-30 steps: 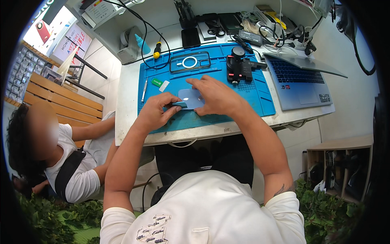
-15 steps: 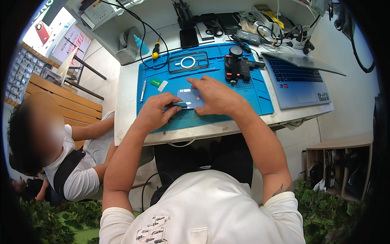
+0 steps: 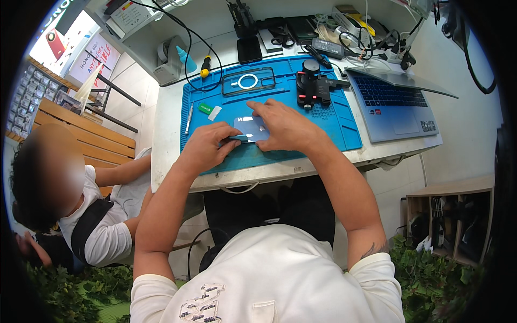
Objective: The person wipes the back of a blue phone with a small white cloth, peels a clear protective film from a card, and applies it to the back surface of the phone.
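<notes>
On the blue work mat (image 3: 269, 156) lies a phone (image 3: 250, 127), its pale bluish, glossy back facing up. My right hand (image 3: 285, 126) grips it from the right, thumb at the near edge and fingers toward the far edge. Pinched in my left hand (image 3: 207, 144) is a small flat light-blue tool (image 3: 240, 138), its tip at the phone's near edge. Whether the tip sits under the edge I cannot tell. Left of the phone lie a green packet (image 3: 205, 109) and a small white piece (image 3: 214, 113). Beyond it rests a clear phone case (image 3: 264, 78) with a white ring.
A black clamp fixture (image 3: 314, 89) stands at the mat's far right, beside an open laptop (image 3: 396, 110). A slim metal pen-like tool (image 3: 189, 118) lies at the left. Farther back are a screwdriver (image 3: 205, 67), a blue bottle (image 3: 186, 59) and tangled cables. A person (image 3: 107, 215) sits at my left.
Both hands stay nearly in place, with the tool still at the phone's near edge. The view has shifted slightly.
</notes>
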Motion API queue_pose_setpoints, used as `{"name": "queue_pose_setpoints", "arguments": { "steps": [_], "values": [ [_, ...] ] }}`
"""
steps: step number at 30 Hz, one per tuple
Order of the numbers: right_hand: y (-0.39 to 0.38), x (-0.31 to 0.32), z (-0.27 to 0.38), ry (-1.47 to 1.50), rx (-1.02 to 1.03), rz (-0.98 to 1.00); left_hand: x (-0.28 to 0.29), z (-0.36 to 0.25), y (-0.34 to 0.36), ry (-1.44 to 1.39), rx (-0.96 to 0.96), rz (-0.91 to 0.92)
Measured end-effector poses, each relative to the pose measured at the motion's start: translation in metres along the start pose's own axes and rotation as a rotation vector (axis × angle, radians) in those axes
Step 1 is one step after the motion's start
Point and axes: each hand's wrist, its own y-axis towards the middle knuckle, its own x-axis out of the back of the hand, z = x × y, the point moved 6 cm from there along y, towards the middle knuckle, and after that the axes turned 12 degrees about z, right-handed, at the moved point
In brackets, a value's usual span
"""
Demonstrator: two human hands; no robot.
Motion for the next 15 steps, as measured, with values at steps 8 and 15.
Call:
{"name": "queue_pose_setpoints", "arguments": {
  "steps": [8, 15],
  "values": [
    [0.002, 0.0, 0.001, -0.013, 0.005, 0.003, -0.001, -0.003, 0.0, 0.075, 0.0, 0.021],
    [0.004, -0.001, -0.001, -0.016, 0.017, 0.007, 0.003, -0.013, 0.005, 0.175, -0.006, 0.089]
  ]
}}
